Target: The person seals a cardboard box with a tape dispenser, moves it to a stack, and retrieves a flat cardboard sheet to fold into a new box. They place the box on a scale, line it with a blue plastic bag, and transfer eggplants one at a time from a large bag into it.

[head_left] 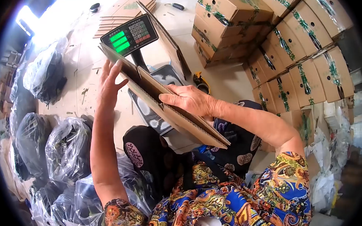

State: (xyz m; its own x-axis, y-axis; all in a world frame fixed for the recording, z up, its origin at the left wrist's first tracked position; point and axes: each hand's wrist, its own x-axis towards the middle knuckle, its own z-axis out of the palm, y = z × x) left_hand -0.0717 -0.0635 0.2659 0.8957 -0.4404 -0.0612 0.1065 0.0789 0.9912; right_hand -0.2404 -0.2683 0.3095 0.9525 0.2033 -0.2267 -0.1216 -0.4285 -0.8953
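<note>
A flat, folded cardboard box (170, 109) is held tilted in front of me, above my lap. My right hand (188, 100) grips its upper face near the middle, thumb along the edge. On the left, my left hand (109, 86) presses against the box's far side with its fingers spread. Behind the cardboard stands a platform scale with a green-lit display and keypad (130, 35).
Stacked cardboard cartons with green printed bands (292, 45) fill the right. Clear plastic bags of dark contents (66, 149) crowd the left. Flat cardboard sheets (120, 14) lie on the floor behind the scale. A tape roll (202, 86) sits near the scale platform (165, 77).
</note>
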